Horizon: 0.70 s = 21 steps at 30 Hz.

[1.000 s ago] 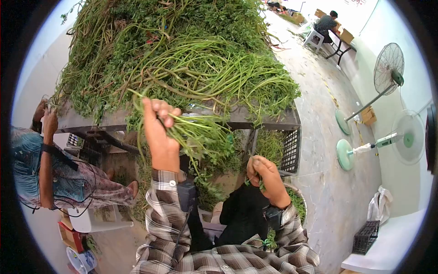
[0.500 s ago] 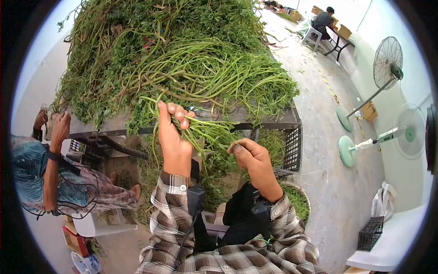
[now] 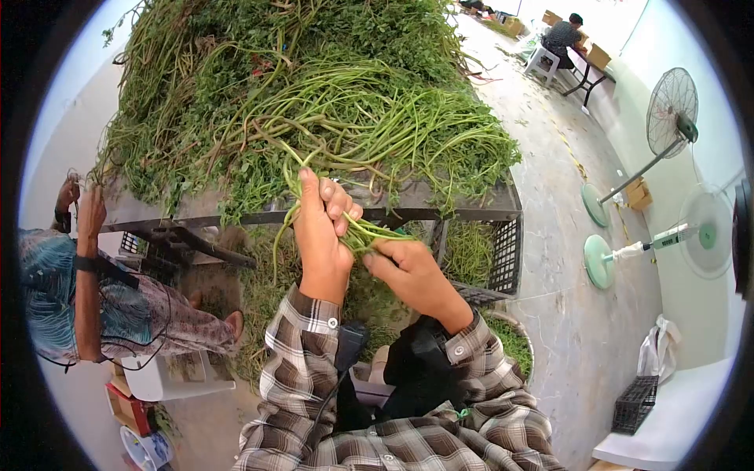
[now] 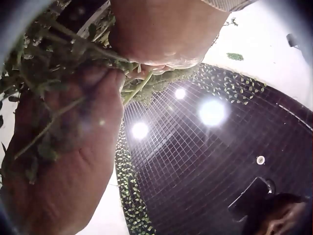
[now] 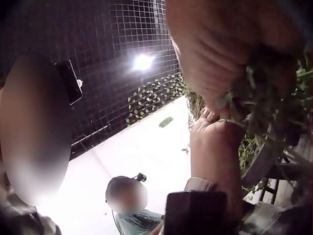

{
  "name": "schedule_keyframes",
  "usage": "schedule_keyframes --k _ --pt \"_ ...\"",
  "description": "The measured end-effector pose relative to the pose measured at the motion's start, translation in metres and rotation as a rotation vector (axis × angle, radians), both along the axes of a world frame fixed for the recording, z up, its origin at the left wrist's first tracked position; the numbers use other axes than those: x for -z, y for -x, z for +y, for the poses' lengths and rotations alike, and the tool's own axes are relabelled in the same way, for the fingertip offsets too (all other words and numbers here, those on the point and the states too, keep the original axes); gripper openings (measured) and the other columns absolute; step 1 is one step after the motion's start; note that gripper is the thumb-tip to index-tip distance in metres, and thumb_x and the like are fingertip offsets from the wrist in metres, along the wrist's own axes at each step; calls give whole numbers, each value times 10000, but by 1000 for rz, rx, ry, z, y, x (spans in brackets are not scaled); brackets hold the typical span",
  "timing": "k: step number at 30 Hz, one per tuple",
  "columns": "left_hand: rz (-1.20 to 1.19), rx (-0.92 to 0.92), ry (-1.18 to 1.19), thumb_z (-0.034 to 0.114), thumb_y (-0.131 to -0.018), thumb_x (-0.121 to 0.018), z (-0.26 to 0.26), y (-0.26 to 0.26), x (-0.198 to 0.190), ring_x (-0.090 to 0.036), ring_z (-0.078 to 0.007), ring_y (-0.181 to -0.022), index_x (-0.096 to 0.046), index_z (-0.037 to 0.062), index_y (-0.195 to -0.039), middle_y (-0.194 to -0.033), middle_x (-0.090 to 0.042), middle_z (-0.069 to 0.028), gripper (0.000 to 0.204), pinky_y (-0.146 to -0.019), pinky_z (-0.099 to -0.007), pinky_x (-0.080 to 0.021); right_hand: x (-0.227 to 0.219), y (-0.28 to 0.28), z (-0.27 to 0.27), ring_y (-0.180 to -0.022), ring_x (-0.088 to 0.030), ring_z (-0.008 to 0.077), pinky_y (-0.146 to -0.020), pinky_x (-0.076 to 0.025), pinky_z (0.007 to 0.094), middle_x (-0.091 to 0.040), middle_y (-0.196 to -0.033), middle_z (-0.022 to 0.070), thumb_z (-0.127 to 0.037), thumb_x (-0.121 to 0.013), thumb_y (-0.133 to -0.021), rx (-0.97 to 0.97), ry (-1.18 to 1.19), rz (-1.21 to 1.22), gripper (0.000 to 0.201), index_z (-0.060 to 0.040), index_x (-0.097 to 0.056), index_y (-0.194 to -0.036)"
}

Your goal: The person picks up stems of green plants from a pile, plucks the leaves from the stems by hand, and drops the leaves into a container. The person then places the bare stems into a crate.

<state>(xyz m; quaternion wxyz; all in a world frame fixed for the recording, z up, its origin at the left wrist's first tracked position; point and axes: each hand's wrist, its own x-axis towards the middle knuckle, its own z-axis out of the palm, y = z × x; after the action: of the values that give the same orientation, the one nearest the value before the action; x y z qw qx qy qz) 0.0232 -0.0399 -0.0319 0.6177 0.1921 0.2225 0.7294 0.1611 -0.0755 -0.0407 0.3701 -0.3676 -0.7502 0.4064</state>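
Observation:
In the head view my left hand (image 3: pixel 326 239) is raised before the table's near edge, fingers curled round a bunch of green leafy stems (image 3: pixel 363 232). Loose stem ends stick out above its thumb and hang down on its left. Close on its right, my right hand (image 3: pixel 420 279) pinches the same bunch between thumb and fingers, covering most of the leafy end. Both wrist views show the two hands close together with leafy stems (image 4: pixel 54 49) among the fingers. Just beyond lies a big heap of the same greens (image 3: pixel 314 86).
The heap covers most of the dark table (image 3: pixel 455 213). Below it stand a black crate (image 3: pixel 504 255) and a round basket of greens (image 3: pixel 510 345). Another person (image 3: pixel 94 290) works at the table's left. Two fans (image 3: pixel 671 114) stand on the right, and someone sits (image 3: pixel 560 47) farther back.
My right hand has risen from near my lap to the bunch and now pinches it. The left hand, still gripping the bunch, has shifted right.

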Motion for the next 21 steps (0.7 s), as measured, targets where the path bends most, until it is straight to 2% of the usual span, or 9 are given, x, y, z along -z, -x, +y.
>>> schedule_keyframes --k 4,6,7,9,13,16,17,18,21 --pt "-130 -92 -1 375 -971 -380 7 15 -6 -253 -66 -380 -406 130 -674 -508 -333 42 385 -447 -225 -336 4 -24 -25 -603 -489 266 -572 -392 349 -498 -679 171 -167 -555 -830 -23 162 22 222 44 -508 -782" --pt "-152 -227 -47 363 -974 -373 13 36 -2 -271 -71 -379 -413 129 -670 -510 -341 42 386 -451 -223 -351 13 -47 -41 -599 -481 202 -567 -388 326 -500 -667 98 -203 -538 -865 -43 325 75 235 20 -520 -794" --pt "-202 -190 -143 351 -975 -370 16 52 5 -292 -80 -388 -425 125 -679 -514 -353 37 376 -474 -231 -374 26 -59 -49 -599 -481 202 -567 -388 326 -500 -667 98 -203 -538 -865 -49 326 74 235 20 -520 -794" --pt "-234 -198 -163 350 -974 -372 16 58 7 -306 -91 -395 -425 119 -682 -523 -370 26 376 -511 -251 -388 54 -78 -62 -606 -454 107 -537 -366 260 -504 -700 14 -238 -511 -902 133 648 419 242 -11 -545 -827" --pt "-191 -158 -91 378 -970 -383 11 33 2 -302 -88 -430 -412 129 -691 -545 -373 27 375 -538 -251 -359 30 -74 -61 -622 -417 32 -510 -304 173 -502 -738 -22 -234 -486 -919 92 656 537 225 -29 -578 -930" --pt "-164 -143 -87 384 -967 -387 10 20 2 -309 -96 -441 -415 125 -698 -558 -381 19 375 -555 -257 -370 11 -52 -49 -545 -382 33 -475 -297 184 -473 -694 -25 -157 -477 -918 147 608 452 184 -17 -590 -960" --pt "-149 -144 -78 386 -967 -388 9 16 1 -311 -98 -441 -415 122 -702 -556 -380 21 374 -556 -259 -373 13 -47 -44 -558 -394 23 -489 -306 184 -477 -691 -34 -125 -482 -907 125 531 409 218 -5 -589 -1054" --pt "-147 -142 -77 386 -967 -388 8 12 0 -311 -98 -441 -415 122 -702 -556 -380 21 374 -556 -259 -373 15 -41 -39 -558 -394 23 -489 -306 184 -477 -691 -34 -125 -482 -907 127 532 412 218 -5 -589 -1054" --pt "-154 -77 -65 373 -967 -387 6 4 1 -324 -88 -418 -430 121 -700 -545 -387 24 370 -550 -254 -385 27 -20 -23 -777 -522 148 -718 -437 279 -585 -893 82 -144 -543 -865 217 258 247 337 41 -531 -1147"
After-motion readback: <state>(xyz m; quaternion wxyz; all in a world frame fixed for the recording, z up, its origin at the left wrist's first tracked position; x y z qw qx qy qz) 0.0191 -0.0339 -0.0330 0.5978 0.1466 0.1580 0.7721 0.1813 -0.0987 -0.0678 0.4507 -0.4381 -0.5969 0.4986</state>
